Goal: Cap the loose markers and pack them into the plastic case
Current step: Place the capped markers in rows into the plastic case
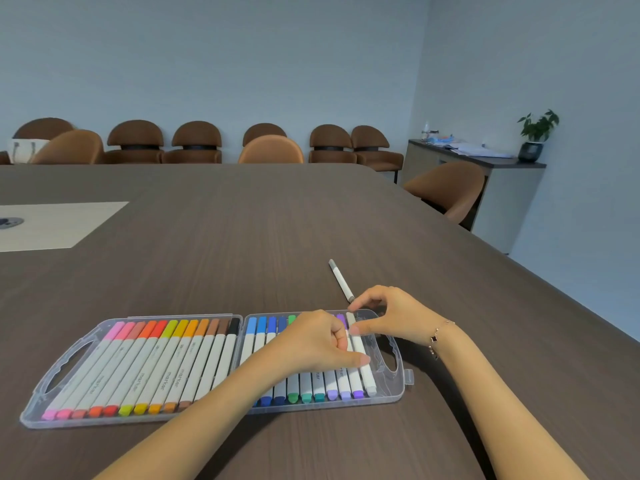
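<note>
A clear plastic case point(57, 377) lies open and flat on the table, both halves filled with rows of white markers with coloured caps. A pale grey-capped marker point(364, 365) lies in the rightmost slot of the right half. My left hand point(322, 344) rests over the right half, its thumb pressing on that marker's barrel. My right hand point(391, 317) pinches the same marker near its top cap with thumb and forefinger. One loose grey marker point(341, 280) lies on the table just beyond the case, behind my right hand.
The dark wood table point(242, 220) has a pale inset panel point(59, 225) at the far left. Brown chairs point(197, 142) line the far side, one chair point(450, 188) stands at the right edge, and a sideboard with a plant point(536, 133) sits in the corner.
</note>
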{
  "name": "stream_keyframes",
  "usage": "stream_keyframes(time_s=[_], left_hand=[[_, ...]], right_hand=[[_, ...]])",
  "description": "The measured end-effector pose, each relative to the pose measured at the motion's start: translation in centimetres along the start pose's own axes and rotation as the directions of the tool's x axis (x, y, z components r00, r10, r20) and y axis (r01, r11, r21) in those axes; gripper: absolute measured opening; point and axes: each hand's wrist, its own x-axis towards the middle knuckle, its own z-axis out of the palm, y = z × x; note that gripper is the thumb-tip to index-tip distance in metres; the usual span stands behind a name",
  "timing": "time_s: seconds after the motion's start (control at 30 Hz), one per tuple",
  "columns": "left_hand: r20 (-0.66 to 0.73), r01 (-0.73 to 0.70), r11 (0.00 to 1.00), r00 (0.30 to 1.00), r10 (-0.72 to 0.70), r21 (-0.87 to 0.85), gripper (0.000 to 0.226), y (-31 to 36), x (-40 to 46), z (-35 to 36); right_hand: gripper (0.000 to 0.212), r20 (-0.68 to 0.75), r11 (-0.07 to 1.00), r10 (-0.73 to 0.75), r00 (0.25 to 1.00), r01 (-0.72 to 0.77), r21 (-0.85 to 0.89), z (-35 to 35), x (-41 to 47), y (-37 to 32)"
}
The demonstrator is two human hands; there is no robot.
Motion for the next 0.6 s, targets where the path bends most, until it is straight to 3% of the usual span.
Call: stream_keyframes(time_s=[0.4, 0.47, 0.53, 0.6], left_hand=[[-0.01, 0.045, 0.999, 0.999, -0.045, -0.025, 0.037, -0.1, 0.1, 0.9], [0.014, 0.052, 0.997, 0.999, -0.051, -0.056, 0.036, -0.3, 0.3, 0.5], [0.007, 0.059, 0.991, 0.998, -0.059, -0.118, 0.033, -0.6, 0.6, -0.3], [-0.051, 0.067, 0.975, 0.996, -0.079, -0.211, 0.034, -1.1, 1.1, -1.1]], right_hand=[[0.03, 0.139, 0.995, 0.052, 0.989, -0.039, -0.096, -0.5, 0.0, 0.1], [0.027, 0.029, 0.994, 0.081, 0.996, -0.078, -0.071, -1.0, 0.9, -0.6], [0.027, -0.202, 0.988, 0.136, 0.97, -0.147, -0.041, -1.0, 3.2, -1.0], [0.03, -0.298, 0.957, 0.216, 0.93, -0.262, -0.126, -0.2, 6.2, -1.2]])
